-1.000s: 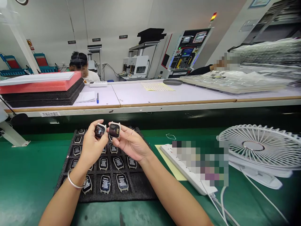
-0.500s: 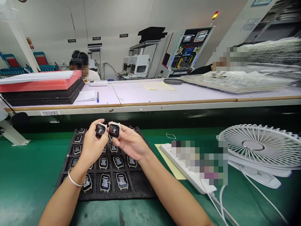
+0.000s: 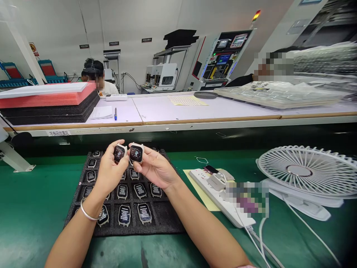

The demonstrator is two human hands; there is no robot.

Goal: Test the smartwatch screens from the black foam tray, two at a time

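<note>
My left hand is closed around a strapless smartwatch, its lit dark screen turned towards me. Right beside it, my right hand grips a second smartwatch by its edges, with a similar picture on its screen. Both watches are held up side by side over a black foam tray. In the tray's compartments lie several more watch bodies, such as this watch with white text on its screen. My hands and forearms hide part of the tray.
Right of the tray, a white power strip with plugs and cables lies on yellow paper. A white fan stands beyond it. Ahead, a raised shelf carries foam sheets and plastic trays. Two people are behind it.
Both hands keep hold of their watches in nearly the same place. The view has shifted very slightly.
</note>
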